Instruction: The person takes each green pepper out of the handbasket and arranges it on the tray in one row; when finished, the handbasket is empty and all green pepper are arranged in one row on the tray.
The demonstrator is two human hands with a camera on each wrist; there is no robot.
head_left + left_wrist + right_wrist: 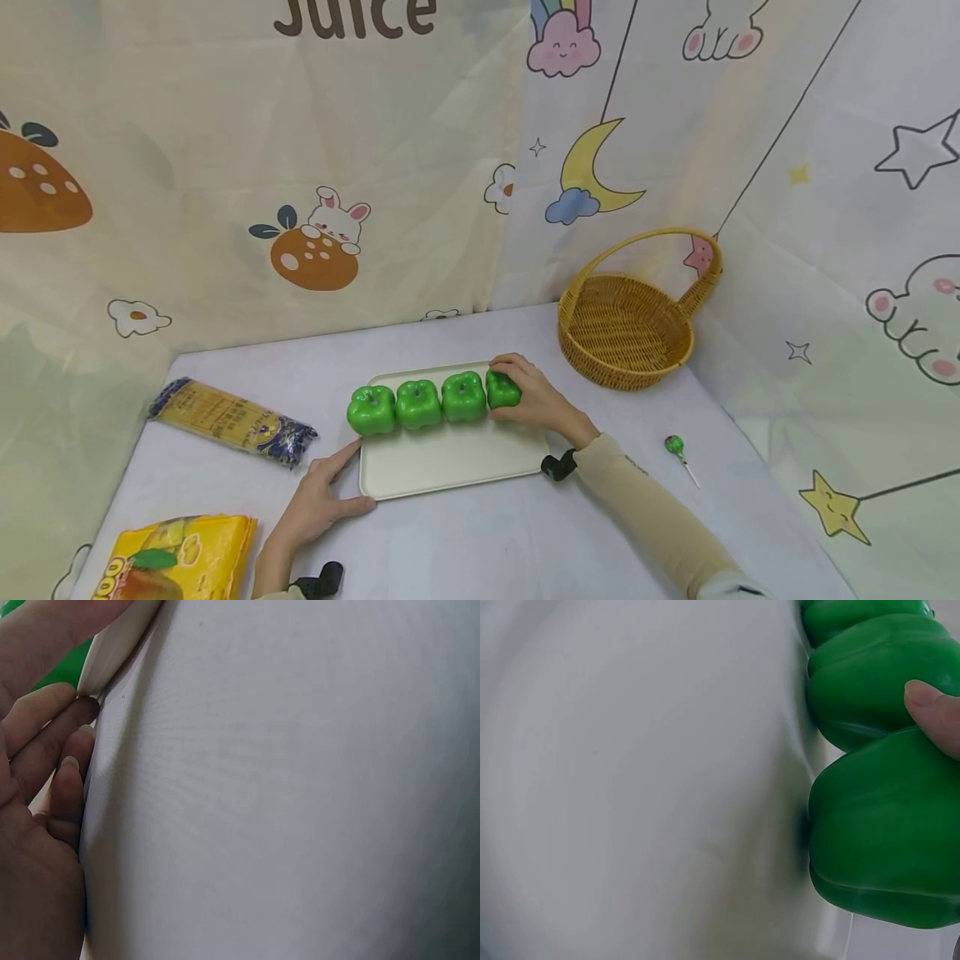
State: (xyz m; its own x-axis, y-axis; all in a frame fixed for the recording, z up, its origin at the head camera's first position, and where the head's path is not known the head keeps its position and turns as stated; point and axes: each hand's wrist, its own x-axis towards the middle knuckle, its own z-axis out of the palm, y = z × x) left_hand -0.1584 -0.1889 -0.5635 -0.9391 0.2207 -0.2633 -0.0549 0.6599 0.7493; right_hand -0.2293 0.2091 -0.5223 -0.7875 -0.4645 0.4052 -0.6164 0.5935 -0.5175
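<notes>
Several glossy green bell peppers (418,404) stand side by side in a row along the back of a cream rectangular tray (450,461). My right hand (536,400) grips the rightmost pepper (501,389), thumb in front and fingers behind. The right wrist view shows that pepper (885,832) large, with the thumb (937,712) on its upper side and other peppers beyond. At the tray's left side, my left hand (318,500) is spread, its thumb at the front corner and its index finger by the left edge. In the left wrist view, the fingertips (86,712) touch the tray's rim.
A round wicker basket (626,333) with a tall handle stands at the back right. Near the right edge lies a green lollipop (675,446). On the left are a gold and blue packet (232,421) and a yellow packet (183,558). Printed cloth walls border the table.
</notes>
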